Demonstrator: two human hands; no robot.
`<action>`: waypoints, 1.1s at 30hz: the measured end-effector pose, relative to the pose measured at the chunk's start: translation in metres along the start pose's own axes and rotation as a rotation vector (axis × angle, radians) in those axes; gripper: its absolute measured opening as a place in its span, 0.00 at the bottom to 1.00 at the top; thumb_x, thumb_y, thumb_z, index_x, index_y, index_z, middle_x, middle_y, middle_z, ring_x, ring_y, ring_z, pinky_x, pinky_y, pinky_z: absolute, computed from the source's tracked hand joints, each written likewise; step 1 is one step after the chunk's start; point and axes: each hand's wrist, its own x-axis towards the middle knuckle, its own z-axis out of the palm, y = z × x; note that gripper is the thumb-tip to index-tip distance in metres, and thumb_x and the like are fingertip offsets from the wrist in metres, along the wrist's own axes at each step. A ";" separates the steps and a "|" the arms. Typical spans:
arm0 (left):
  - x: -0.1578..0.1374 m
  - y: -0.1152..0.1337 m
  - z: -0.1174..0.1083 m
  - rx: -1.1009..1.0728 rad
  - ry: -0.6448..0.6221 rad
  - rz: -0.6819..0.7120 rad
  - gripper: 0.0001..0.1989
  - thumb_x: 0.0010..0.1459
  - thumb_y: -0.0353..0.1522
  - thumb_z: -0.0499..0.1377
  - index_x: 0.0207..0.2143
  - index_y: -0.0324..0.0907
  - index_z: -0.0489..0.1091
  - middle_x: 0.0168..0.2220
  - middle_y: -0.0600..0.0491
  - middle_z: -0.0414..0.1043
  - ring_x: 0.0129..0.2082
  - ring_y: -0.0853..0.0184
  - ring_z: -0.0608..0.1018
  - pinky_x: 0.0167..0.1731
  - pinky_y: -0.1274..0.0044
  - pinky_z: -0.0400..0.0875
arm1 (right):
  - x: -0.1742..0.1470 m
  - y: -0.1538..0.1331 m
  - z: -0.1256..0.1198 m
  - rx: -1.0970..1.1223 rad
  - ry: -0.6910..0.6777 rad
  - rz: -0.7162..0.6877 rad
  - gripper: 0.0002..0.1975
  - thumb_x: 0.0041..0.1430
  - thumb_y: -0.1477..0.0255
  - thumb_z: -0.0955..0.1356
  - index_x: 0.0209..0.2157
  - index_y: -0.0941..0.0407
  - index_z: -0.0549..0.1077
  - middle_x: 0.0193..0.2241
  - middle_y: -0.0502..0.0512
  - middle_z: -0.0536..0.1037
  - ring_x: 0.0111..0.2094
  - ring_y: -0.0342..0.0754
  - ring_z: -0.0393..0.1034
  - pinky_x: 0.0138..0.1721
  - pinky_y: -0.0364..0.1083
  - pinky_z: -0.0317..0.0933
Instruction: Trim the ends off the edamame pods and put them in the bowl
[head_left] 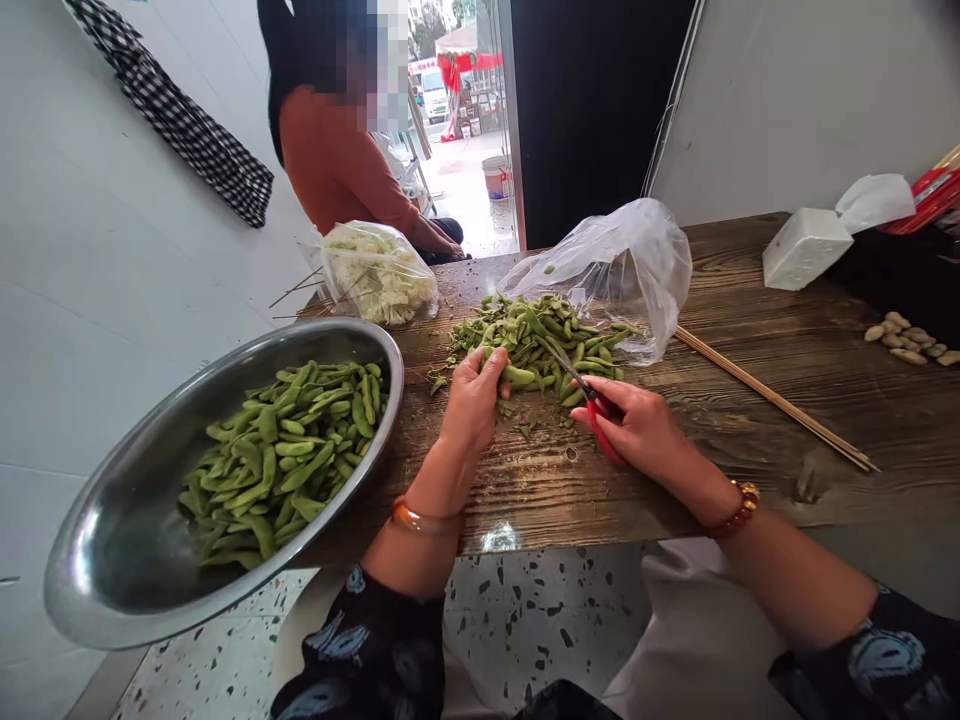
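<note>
My left hand is closed on a green soybean pod, which sticks out to the right between thumb and fingers. My right hand grips a pair of scissors by their red handles. Their dark blades point up and left into the heap of soybean pods on the table, just beyond both hands. Whether the blades touch a pod I cannot tell. At the left, a tilted steel basin holds many loose pods. Small green scraps lie between my hands.
Behind the heap is a crumpled clear plastic bag. A bag of cauliflower stands at the far left of the wooden table. Thin sticks, a tissue pack and peanuts lie right. A person sits beyond.
</note>
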 end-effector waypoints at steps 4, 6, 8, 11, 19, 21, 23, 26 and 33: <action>0.004 0.000 -0.007 -0.011 0.042 -0.004 0.17 0.49 0.42 0.64 0.23 0.39 0.63 0.20 0.58 0.65 0.16 0.78 0.63 0.16 0.84 0.56 | 0.001 0.002 -0.001 0.001 0.039 0.019 0.22 0.57 0.59 0.68 0.49 0.58 0.74 0.34 0.57 0.79 0.30 0.48 0.71 0.34 0.48 0.66; 0.005 -0.001 -0.010 0.006 0.053 -0.005 0.17 0.47 0.40 0.65 0.23 0.40 0.62 0.20 0.59 0.65 0.16 0.77 0.63 0.15 0.83 0.55 | 0.001 0.003 -0.002 -0.001 0.042 0.015 0.22 0.57 0.59 0.68 0.49 0.58 0.74 0.35 0.58 0.79 0.30 0.49 0.71 0.34 0.48 0.66; 0.007 -0.001 -0.013 0.069 0.055 0.011 0.15 0.46 0.38 0.66 0.23 0.40 0.62 0.20 0.59 0.65 0.16 0.77 0.63 0.17 0.83 0.55 | 0.001 0.002 -0.002 -0.010 0.039 0.010 0.22 0.57 0.59 0.67 0.49 0.57 0.74 0.35 0.58 0.79 0.31 0.49 0.71 0.34 0.48 0.66; 0.010 -0.002 -0.015 0.378 0.032 0.135 0.09 0.47 0.34 0.65 0.23 0.40 0.68 0.20 0.58 0.66 0.21 0.74 0.66 0.23 0.82 0.58 | 0.002 0.001 -0.003 -0.022 0.038 0.009 0.21 0.58 0.59 0.67 0.48 0.57 0.74 0.33 0.57 0.79 0.30 0.49 0.71 0.34 0.47 0.66; 0.008 -0.015 -0.011 1.323 -0.080 0.200 0.05 0.52 0.32 0.61 0.32 0.46 0.75 0.34 0.48 0.75 0.35 0.61 0.74 0.33 0.75 0.61 | 0.002 0.001 -0.003 -0.008 0.029 -0.009 0.20 0.58 0.60 0.67 0.48 0.56 0.74 0.34 0.57 0.79 0.30 0.48 0.71 0.33 0.47 0.65; 0.007 -0.017 -0.011 1.367 -0.113 0.207 0.04 0.52 0.31 0.60 0.32 0.45 0.75 0.36 0.47 0.75 0.36 0.60 0.74 0.34 0.74 0.62 | 0.002 0.000 -0.002 -0.003 0.026 -0.011 0.21 0.58 0.60 0.67 0.48 0.58 0.73 0.33 0.56 0.78 0.29 0.48 0.70 0.33 0.47 0.65; 0.007 -0.017 -0.011 1.323 -0.117 0.246 0.04 0.53 0.31 0.60 0.31 0.44 0.75 0.36 0.47 0.74 0.36 0.61 0.74 0.34 0.74 0.63 | 0.002 0.000 -0.002 -0.003 0.025 -0.012 0.21 0.58 0.60 0.67 0.48 0.58 0.73 0.32 0.56 0.77 0.29 0.48 0.69 0.33 0.47 0.65; 0.007 -0.011 -0.010 1.065 -0.107 0.310 0.04 0.52 0.32 0.61 0.30 0.42 0.75 0.33 0.50 0.73 0.34 0.64 0.73 0.35 0.76 0.63 | 0.002 0.000 -0.002 0.001 0.022 -0.015 0.21 0.58 0.61 0.68 0.49 0.58 0.73 0.31 0.55 0.77 0.29 0.47 0.69 0.33 0.47 0.65; -0.002 0.001 -0.004 0.446 -0.253 0.118 0.10 0.49 0.37 0.64 0.31 0.39 0.75 0.23 0.56 0.67 0.22 0.74 0.65 0.24 0.81 0.60 | 0.003 0.000 -0.003 0.034 -0.065 -0.063 0.23 0.57 0.60 0.68 0.50 0.57 0.71 0.29 0.52 0.73 0.27 0.45 0.66 0.32 0.45 0.64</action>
